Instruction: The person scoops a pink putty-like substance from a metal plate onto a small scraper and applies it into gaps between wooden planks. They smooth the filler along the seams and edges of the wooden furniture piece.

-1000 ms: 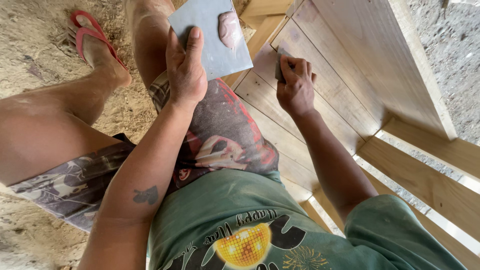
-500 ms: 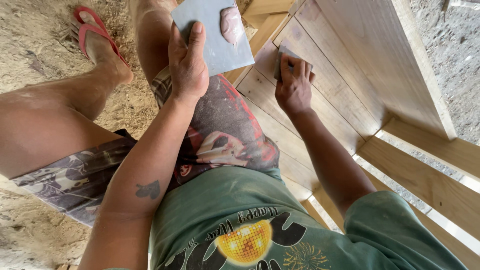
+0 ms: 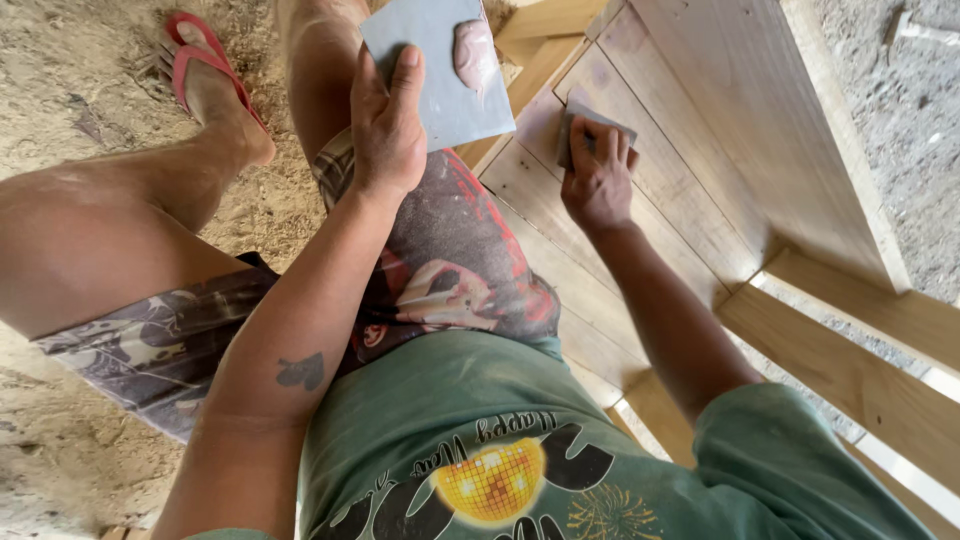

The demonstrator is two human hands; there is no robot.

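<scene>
above the person's lap, the left hand [image 3: 385,125] holds a flat grey board [image 3: 440,60] by its lower left corner, thumb laid up across the top face and the other fingers hidden beneath, so the board is pinched between thumb and fingers. on the board's upper right part sits a pinkish lump of putty [image 3: 474,52], close to the right edge. to the right of the board, the right hand [image 3: 598,180] presses a small grey scraper [image 3: 590,122] flat against the wooden panel [image 3: 640,190]; the fingers lie together over the scraper's back and the thumb sits at its left side, so the hand is closed on the tool, with only the tool's upper edge and corners showing past the fingertips. the scraper rests on one of the panel's pale planks, near a seam between two boards. the panel is built of parallel planks and slopes away from the person, with a broader upright board [image 3: 760,110] rising along its right side and a framing rail [image 3: 850,380] crossing below. the board and the scraper are near each other but apart. left of the lap, a foot in a red sandal [image 3: 205,75] stands on sandy ground [image 3: 90,80].
</scene>
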